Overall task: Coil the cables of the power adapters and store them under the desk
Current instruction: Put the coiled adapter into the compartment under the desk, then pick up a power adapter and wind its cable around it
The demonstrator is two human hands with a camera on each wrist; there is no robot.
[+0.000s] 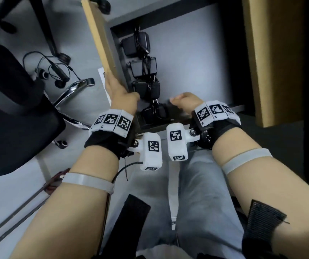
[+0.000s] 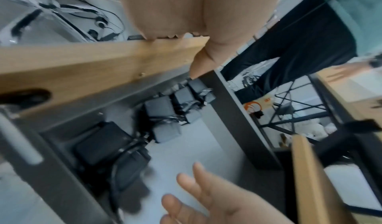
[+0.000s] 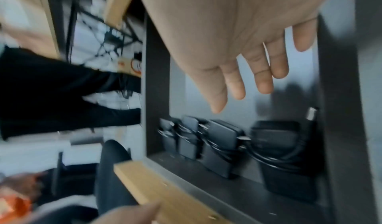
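Four power adapters with coiled cables sit in a row on the dark frame under the desk. Left hand grips the wooden edge; right hand hangs spread, empty. Storing looks virtually finished.

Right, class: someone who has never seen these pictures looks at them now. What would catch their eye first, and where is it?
First, the row of four black power adapters, each with its cable wound round it, lined up along the dark frame under the desk. Next, the left hand gripping the wooden desk edge beside them, while the right hand hovers open and empty above the nearest adapter. On the floor to the left lies a loose tangle of black earphones by the chair.
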